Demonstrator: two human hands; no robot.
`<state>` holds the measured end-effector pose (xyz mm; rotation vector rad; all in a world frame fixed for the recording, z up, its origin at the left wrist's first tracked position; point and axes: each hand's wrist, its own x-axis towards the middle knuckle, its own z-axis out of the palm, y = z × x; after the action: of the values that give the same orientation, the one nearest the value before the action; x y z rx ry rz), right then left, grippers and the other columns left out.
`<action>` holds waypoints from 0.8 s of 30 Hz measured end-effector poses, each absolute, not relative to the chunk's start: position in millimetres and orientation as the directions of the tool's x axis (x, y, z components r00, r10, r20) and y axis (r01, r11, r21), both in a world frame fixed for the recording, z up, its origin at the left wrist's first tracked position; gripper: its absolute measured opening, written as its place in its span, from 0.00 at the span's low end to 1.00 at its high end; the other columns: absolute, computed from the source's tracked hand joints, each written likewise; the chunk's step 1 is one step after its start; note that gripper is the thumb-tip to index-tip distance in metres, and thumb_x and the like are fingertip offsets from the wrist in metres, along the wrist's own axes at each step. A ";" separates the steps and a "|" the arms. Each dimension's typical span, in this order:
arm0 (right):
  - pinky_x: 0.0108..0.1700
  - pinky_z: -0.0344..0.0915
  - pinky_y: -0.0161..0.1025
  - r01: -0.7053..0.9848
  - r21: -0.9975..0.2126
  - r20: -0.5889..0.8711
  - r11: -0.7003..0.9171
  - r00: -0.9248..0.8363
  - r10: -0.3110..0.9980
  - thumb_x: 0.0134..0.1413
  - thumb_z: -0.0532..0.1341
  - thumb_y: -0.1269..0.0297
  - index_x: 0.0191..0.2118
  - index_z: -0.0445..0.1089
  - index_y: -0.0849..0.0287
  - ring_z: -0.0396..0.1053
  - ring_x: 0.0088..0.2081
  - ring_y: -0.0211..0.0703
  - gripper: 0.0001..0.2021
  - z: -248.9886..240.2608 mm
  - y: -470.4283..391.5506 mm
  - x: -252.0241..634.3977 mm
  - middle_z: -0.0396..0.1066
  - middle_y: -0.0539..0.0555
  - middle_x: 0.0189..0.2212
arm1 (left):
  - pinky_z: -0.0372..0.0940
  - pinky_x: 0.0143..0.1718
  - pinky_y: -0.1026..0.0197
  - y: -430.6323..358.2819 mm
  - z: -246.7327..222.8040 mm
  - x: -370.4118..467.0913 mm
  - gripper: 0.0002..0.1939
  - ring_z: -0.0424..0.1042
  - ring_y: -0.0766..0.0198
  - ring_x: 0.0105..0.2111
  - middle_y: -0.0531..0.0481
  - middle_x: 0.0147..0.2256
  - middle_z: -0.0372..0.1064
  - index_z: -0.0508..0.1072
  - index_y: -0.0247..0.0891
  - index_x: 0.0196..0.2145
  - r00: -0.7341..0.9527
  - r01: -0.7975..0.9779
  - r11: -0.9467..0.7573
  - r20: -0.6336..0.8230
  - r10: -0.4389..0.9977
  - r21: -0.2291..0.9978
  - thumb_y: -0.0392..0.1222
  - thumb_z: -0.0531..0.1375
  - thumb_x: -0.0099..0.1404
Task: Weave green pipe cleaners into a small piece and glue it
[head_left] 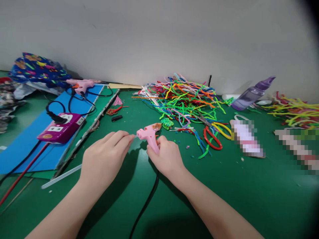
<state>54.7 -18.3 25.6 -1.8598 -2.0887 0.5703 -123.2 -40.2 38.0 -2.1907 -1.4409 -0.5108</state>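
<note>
1. Green tabletop [274, 205]: A worker's two bare hands meet mid-scene over its surface; the widest room for moving lies at the near right.
2. Blue board [27, 132]: It slants across the left side, where a rough grey strip [77, 145] forms an edge that could catch the trailing stick.
3. Pipe-cleaner heap [189, 96]: Bright strands crowd the far middle, leaving less room ahead than at the near side.
4. Purple power strip [62, 131]: The outlet box sits left, on the board, its cords another likely snag.
5. Left hand [107, 156]: Fingers pinch narrowly near the stick's far end.
6. Right hand [169, 156]: Fingers wrap the pink gun's handle, palm behind it.
7. Pink hot-glue gun [149, 133]: Held mid-scene, it looks light, stiff and plastic. The handle is the place to grip; the browned nozzle [157, 126], pointing far right, may be hot. A black cord [147, 200] runs toward the near side and could tug.
8. Clear glue stick [62, 176]: Running under the left hand to the gun's rear, it appears light, bendable and rather slick, best pinched close to the gun; whether it is seated inside is unclear.
</note>
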 end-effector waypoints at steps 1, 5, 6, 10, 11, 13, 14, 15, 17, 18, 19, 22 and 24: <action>0.29 0.55 0.39 0.879 -0.467 -0.046 0.093 -0.129 0.990 0.53 0.54 0.56 0.33 0.65 0.61 0.73 0.30 0.50 0.13 25.7 -18.5 54.4 0.75 0.58 0.27 | 0.60 0.29 0.62 -39.8 37.9 -123.6 0.06 0.71 0.63 0.35 0.54 0.38 0.73 0.71 0.39 0.39 0.384 0.922 -0.347 0.534 0.753 -0.174 0.38 0.57 0.64; 0.27 0.54 0.39 0.893 -0.435 -0.030 0.115 -0.142 0.989 0.53 0.54 0.57 0.34 0.66 0.62 0.73 0.29 0.50 0.12 25.9 -20.2 52.9 0.75 0.58 0.27 | 0.61 0.31 0.60 -37.9 37.1 -126.9 0.08 0.70 0.61 0.36 0.53 0.41 0.73 0.71 0.39 0.41 0.419 0.907 -0.376 0.499 0.758 -0.190 0.34 0.56 0.63; 0.27 0.54 0.39 0.896 -0.426 -0.026 0.122 -0.147 0.989 0.53 0.54 0.57 0.34 0.66 0.62 0.73 0.29 0.50 0.12 25.9 -20.8 52.5 0.75 0.58 0.27 | 0.61 0.32 0.60 -37.4 36.9 -127.9 0.10 0.70 0.60 0.37 0.53 0.41 0.73 0.71 0.39 0.42 0.424 0.905 -0.380 0.492 0.760 -0.192 0.33 0.56 0.63; 0.27 0.54 0.39 0.906 -0.397 -0.029 0.145 -0.171 0.985 0.54 0.54 0.58 0.36 0.66 0.64 0.73 0.28 0.51 0.13 26.1 -22.6 50.7 0.75 0.58 0.27 | 0.62 0.34 0.59 -36.8 35.6 -129.2 0.10 0.69 0.59 0.37 0.52 0.41 0.73 0.71 0.39 0.42 0.429 0.902 -0.387 0.491 0.759 -0.189 0.32 0.56 0.62; 0.27 0.54 0.39 0.907 -0.393 -0.032 0.150 -0.176 0.984 0.54 0.54 0.58 0.36 0.66 0.64 0.73 0.28 0.51 0.13 26.3 -22.9 50.4 0.75 0.58 0.27 | 0.62 0.33 0.59 -37.1 35.3 -128.6 0.10 0.70 0.60 0.36 0.52 0.41 0.73 0.71 0.38 0.41 0.429 0.902 -0.388 0.495 0.756 -0.189 0.32 0.56 0.63; 0.27 0.54 0.39 0.908 -0.389 -0.032 0.153 -0.179 0.983 0.55 0.53 0.58 0.36 0.66 0.64 0.73 0.29 0.51 0.13 26.9 -23.1 50.2 0.75 0.58 0.27 | 0.62 0.32 0.60 -38.1 34.6 -126.5 0.08 0.70 0.61 0.34 0.52 0.39 0.73 0.71 0.38 0.40 0.425 0.904 -0.384 0.505 0.751 -0.189 0.33 0.56 0.63; 0.27 0.53 0.39 0.909 -0.389 -0.031 0.152 -0.177 0.984 0.55 0.53 0.58 0.36 0.66 0.64 0.73 0.29 0.51 0.13 27.2 -23.1 50.3 0.75 0.58 0.27 | 0.61 0.30 0.60 -38.8 34.3 -125.4 0.07 0.70 0.62 0.33 0.52 0.37 0.73 0.71 0.38 0.39 0.421 0.906 -0.380 0.512 0.749 -0.188 0.34 0.56 0.63; 0.27 0.53 0.39 0.908 -0.391 -0.030 0.149 -0.175 0.984 0.55 0.53 0.58 0.36 0.66 0.64 0.73 0.29 0.51 0.13 27.5 -23.1 50.4 0.75 0.58 0.27 | 0.61 0.29 0.61 -39.3 34.0 -124.3 0.06 0.70 0.62 0.32 0.52 0.36 0.73 0.72 0.38 0.38 0.411 0.910 -0.372 0.522 0.748 -0.182 0.35 0.57 0.63; 0.26 0.53 0.38 0.905 -0.401 -0.028 0.143 -0.168 0.985 0.54 0.54 0.58 0.36 0.66 0.63 0.73 0.29 0.50 0.12 27.8 -23.1 50.8 0.75 0.58 0.27 | 0.60 0.27 0.62 -39.9 33.3 -122.7 0.05 0.70 0.64 0.30 0.53 0.34 0.72 0.72 0.38 0.37 0.381 0.922 -0.351 0.547 0.746 -0.163 0.36 0.57 0.63; 0.26 0.53 0.38 0.902 -0.407 -0.026 0.141 -0.166 0.986 0.54 0.54 0.58 0.36 0.66 0.63 0.73 0.29 0.50 0.12 27.8 -23.0 51.0 0.74 0.57 0.27 | 0.60 0.27 0.63 -39.8 32.9 -122.3 0.05 0.70 0.65 0.29 0.53 0.32 0.72 0.72 0.38 0.37 0.368 0.926 -0.345 0.557 0.745 -0.152 0.37 0.57 0.63; 0.26 0.52 0.38 0.900 -0.412 -0.024 0.141 -0.165 0.986 0.54 0.54 0.58 0.35 0.65 0.63 0.73 0.28 0.50 0.12 27.6 -22.9 51.1 0.74 0.57 0.27 | 0.60 0.26 0.63 -39.5 32.4 -122.0 0.04 0.70 0.65 0.29 0.53 0.32 0.72 0.72 0.38 0.36 0.359 0.929 -0.341 0.563 0.744 -0.142 0.37 0.57 0.63; 0.26 0.52 0.38 0.896 -0.421 -0.015 0.145 -0.167 0.986 0.54 0.54 0.58 0.35 0.65 0.63 0.73 0.28 0.49 0.12 26.3 -22.6 51.2 0.74 0.57 0.26 | 0.60 0.26 0.63 -37.9 31.5 -121.6 0.05 0.70 0.66 0.28 0.53 0.31 0.71 0.72 0.38 0.37 0.357 0.929 -0.343 0.571 0.739 -0.138 0.38 0.57 0.64; 0.26 0.51 0.38 0.894 -0.423 -0.013 0.151 -0.173 0.985 0.54 0.54 0.58 0.35 0.65 0.63 0.73 0.28 0.49 0.12 25.4 -22.6 51.1 0.74 0.57 0.26 | 0.60 0.26 0.63 -37.2 31.3 -121.2 0.05 0.70 0.65 0.28 0.52 0.31 0.71 0.72 0.37 0.37 0.365 0.927 -0.345 0.571 0.736 -0.147 0.37 0.57 0.64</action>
<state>51.1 -22.6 25.4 -1.8226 -2.1645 0.4926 -121.2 -37.2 31.3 -2.1828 -1.4411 -0.5716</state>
